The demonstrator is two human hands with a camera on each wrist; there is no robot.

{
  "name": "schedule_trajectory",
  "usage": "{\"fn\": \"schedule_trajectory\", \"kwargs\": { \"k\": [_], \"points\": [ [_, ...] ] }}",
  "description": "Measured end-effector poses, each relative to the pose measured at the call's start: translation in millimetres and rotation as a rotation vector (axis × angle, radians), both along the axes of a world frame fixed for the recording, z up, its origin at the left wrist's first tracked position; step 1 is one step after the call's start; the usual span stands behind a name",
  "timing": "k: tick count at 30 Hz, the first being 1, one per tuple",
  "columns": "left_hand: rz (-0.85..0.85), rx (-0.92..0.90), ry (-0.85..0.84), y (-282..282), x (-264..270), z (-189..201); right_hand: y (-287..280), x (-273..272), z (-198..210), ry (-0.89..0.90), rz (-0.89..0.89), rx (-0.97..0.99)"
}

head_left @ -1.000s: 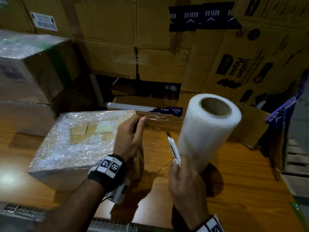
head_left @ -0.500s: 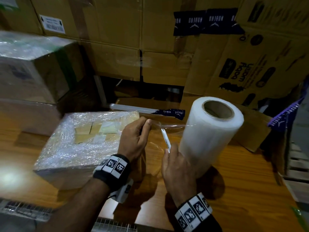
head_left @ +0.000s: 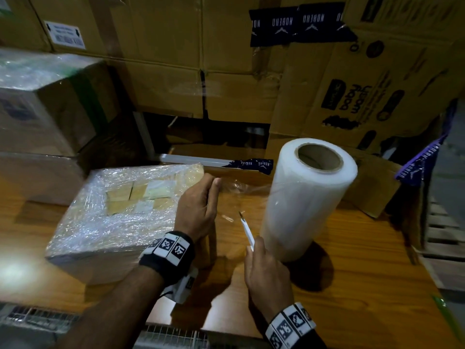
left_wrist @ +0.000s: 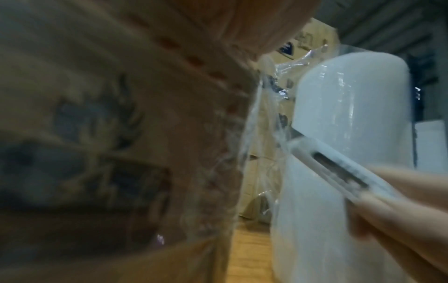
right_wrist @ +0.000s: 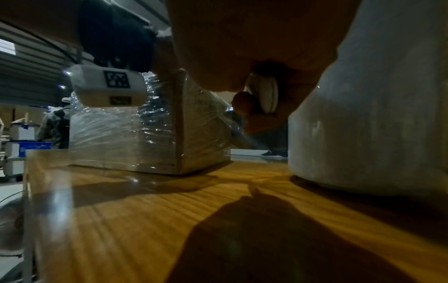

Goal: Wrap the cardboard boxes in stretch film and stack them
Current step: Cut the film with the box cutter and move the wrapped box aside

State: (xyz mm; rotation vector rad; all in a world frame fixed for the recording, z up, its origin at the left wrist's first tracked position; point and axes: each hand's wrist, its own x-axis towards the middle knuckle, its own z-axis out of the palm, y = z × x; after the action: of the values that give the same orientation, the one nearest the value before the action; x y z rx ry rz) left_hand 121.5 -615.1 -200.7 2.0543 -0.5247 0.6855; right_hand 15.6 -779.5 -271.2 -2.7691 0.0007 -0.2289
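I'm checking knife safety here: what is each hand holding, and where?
The right hand grips the white utility knife by its handle end, blade forward. The left hand lies flat against the film-wrapped cardboard box, holding nothing.

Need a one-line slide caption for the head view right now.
Left hand steadies the wrapped box while right hand brings a cutter toward the film beside the roll.

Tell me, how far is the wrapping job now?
Done: the box on the table is covered in film. In hand: the left hand presses the box edge; the right hand holds a cutter at the film toward the roll. Left: stacking.
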Motion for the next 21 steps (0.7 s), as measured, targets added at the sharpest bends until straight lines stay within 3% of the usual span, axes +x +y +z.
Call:
{"fn": "schedule_trajectory", "kwargs": {
  "k": [3,6,10,13,17,21],
  "points": [
    [0.030,0.146,-0.008,6.3,1.1,-2.2,-4.5,-6.0,-6.0,0.054,-0.001,-0.029],
    [0.034,0.166,-0.007,11.6,0.8,-1.5,-6.9,-14.0,-5.9,0.115,0.010,-0.074],
    [0.043,0.169,0.003,14.9,-2.1,-2.3,-9.7,-26.8,0.0,0.145,-0.020,0.028],
    [0.035,0.019,0.076,18.6,1.4,-0.2,-5.8,-34.2,16.4,-0.018,0.014,0.092],
    [-0.011,-0.015,0.107,18.7,0.8,1.1,9.3,-19.2,45.8,-0.257,0.032,0.122],
    [-0.038,-0.039,0.127,19.5,1.4,-0.1,21.1,8.6,59.3,-0.298,0.020,0.108]
  ]
}}
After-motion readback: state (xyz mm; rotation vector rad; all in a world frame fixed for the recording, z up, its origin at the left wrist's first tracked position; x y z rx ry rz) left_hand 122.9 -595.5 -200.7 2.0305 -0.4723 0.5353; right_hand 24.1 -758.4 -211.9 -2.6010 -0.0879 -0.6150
